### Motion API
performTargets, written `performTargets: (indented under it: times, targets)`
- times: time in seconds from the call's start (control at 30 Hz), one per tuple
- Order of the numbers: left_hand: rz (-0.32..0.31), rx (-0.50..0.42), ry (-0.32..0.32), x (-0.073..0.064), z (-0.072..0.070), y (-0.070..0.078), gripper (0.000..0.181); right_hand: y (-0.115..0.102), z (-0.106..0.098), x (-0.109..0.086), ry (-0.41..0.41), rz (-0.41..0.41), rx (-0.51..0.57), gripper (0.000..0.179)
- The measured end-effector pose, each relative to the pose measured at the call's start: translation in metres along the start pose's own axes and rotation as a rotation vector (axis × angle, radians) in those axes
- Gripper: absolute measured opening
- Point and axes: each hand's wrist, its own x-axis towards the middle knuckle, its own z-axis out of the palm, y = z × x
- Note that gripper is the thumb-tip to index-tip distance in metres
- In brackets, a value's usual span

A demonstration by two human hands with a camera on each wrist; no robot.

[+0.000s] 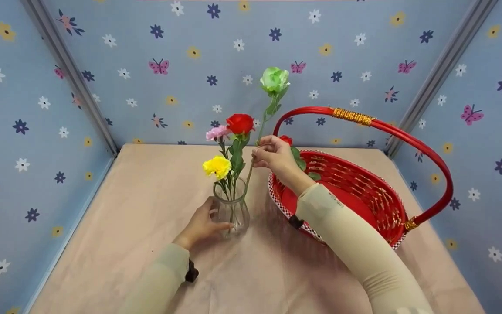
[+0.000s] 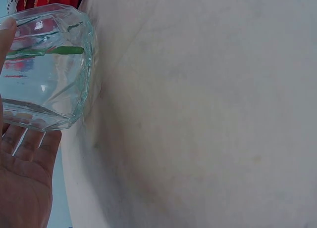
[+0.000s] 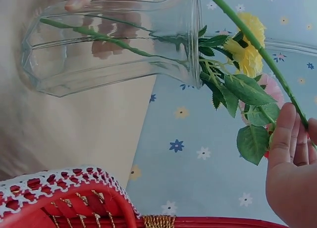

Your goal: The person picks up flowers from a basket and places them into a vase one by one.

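Note:
My left hand holds a clear glass vase upright on the table, its thumb on the near side and fingers round the far side. In the vase stand a red rose, a pink carnation and a yellow carnation. My right hand pinches the stem of a light green rose, whose bloom rises above the others. In the head view that stem slants down to the right side of the vase's mouth; the right wrist view shows it crossing close by the rim.
To the right is a red woven basket with white lace trim and a tall arched handle. Another red flower with green leaves lies at its left end, partly behind my right hand. Patterned blue panels enclose the pale tablecloth.

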Motion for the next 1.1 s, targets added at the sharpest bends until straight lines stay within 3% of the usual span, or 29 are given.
performTargets:
  times: [0.4,0.63,0.87,1.1]
  targets:
    - [0.011,0.009,0.002,0.000,0.000,-0.001,0.078,-0.004,0.005,0.003,0.010,-0.028,0.004,0.028]
    - [0.023,0.023,0.002,0.001,-0.001,-0.001,0.079,-0.002,0.005,0.007,0.034,-0.059,0.027,0.020]
    - [0.003,0.014,0.000,0.001,-0.001,0.001,0.081,0.004,0.005,0.005,0.007,-0.089,-0.045,0.025]
    - [0.018,0.040,-0.006,0.001,-0.001,0.000,0.082,0.016,0.009,-0.002,-0.022,-0.129,-0.129,0.015]
